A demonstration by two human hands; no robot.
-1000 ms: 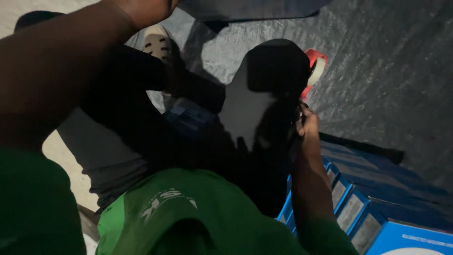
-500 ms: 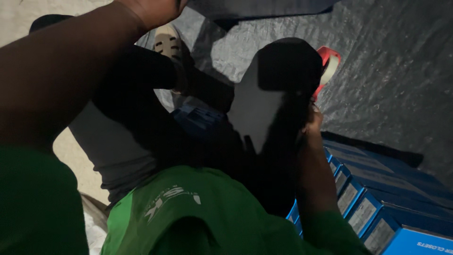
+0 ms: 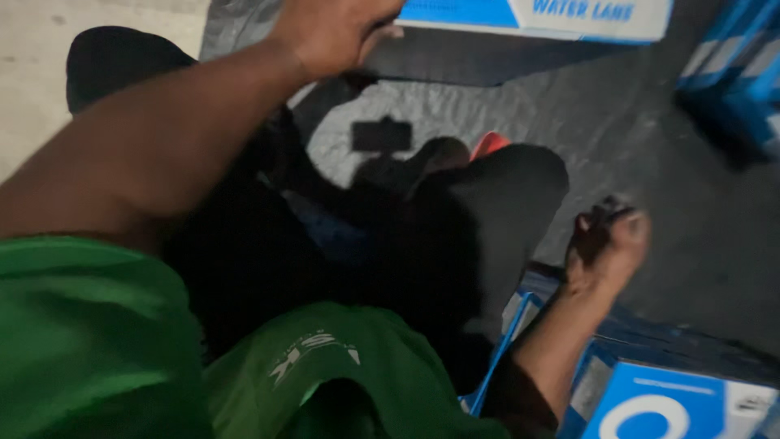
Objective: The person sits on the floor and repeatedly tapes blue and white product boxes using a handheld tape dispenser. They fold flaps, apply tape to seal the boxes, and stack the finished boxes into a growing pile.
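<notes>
Hands shift since a second ago: left hand (image 3: pixel 337 32) now grasps a blue-and-white box (image 3: pixel 536 18); right hand (image 3: pixel 608 244), clenched, has lifted off stacked blue boxes (image 3: pixel 650 390).

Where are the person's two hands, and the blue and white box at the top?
left hand (image 3: pixel 337 32), head view, on the back of the hand.
right hand (image 3: pixel 608 244), head view, on the back of the hand, which is blurred.
blue and white box (image 3: pixel 504 15), head view, on its long side face.

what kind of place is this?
Probably a storage or packing spot on the ground: a grey tarp spread beside bare concrete floor, with blue and white cartons lined up on it, and the person seated low among them.
</notes>
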